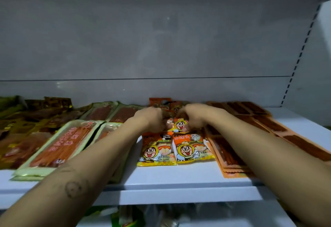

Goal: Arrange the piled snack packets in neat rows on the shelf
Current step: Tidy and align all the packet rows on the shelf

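Observation:
Orange-and-yellow cartoon snack packets lie in two columns at the middle of the white shelf (179, 178). Two front packets (156, 150) (192, 148) lie flat side by side. Behind them my left hand (152, 119) and my right hand (192, 117) both reach in with fingers curled, gripping the cartoon packet (180, 125) of the second row between them. More orange packets (160, 102) stand behind the hands against the back wall. The fingertips are hidden behind the knuckles.
Green-edged packs of red sticks (59, 146) lie left of the cartoon packets. Dark brown and gold packs (21, 119) fill the far left. Long orange strip packs (232, 155) lie fanned on the right. A lower shelf (134, 216) holds more packets. A slotted upright (300, 53) stands right.

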`<control>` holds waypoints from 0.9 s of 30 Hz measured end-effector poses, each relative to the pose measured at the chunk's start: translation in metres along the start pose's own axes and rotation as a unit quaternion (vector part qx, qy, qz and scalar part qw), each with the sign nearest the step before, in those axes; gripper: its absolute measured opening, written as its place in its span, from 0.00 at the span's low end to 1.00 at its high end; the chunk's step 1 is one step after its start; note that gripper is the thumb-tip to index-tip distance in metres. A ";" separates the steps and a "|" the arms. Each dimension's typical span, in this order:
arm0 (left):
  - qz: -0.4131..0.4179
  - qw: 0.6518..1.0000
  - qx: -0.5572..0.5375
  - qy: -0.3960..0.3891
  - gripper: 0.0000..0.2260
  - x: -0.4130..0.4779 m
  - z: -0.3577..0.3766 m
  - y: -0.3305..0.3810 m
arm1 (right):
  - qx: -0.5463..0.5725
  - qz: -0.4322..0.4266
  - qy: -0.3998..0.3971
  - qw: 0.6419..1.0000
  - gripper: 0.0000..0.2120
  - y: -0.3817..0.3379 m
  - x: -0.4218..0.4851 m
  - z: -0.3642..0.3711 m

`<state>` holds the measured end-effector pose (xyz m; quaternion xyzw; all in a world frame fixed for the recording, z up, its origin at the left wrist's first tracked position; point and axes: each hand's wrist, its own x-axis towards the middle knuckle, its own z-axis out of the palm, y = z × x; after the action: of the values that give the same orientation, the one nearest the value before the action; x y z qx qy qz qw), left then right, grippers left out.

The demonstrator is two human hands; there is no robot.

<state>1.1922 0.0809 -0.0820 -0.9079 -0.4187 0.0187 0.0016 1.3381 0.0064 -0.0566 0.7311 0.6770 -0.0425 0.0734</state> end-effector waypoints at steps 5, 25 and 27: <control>-0.016 1.000 0.009 0.010 0.27 -0.016 -0.003 -0.001 | -0.010 0.018 0.024 0.999 0.31 -0.007 -0.008 0.003; -0.034 0.992 -0.043 0.113 0.24 -0.137 0.058 0.033 | 0.114 0.135 0.199 0.964 0.24 -0.080 -0.105 0.093; -0.035 0.989 -0.045 0.139 0.24 -0.138 0.059 0.032 | 0.133 0.137 0.213 0.958 0.23 -0.080 -0.108 0.095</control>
<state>1.1248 -0.0453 -0.1375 -0.8855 -0.4467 -0.1267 0.0194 1.2532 -0.1100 -0.1371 0.8122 0.5582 0.0352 -0.1657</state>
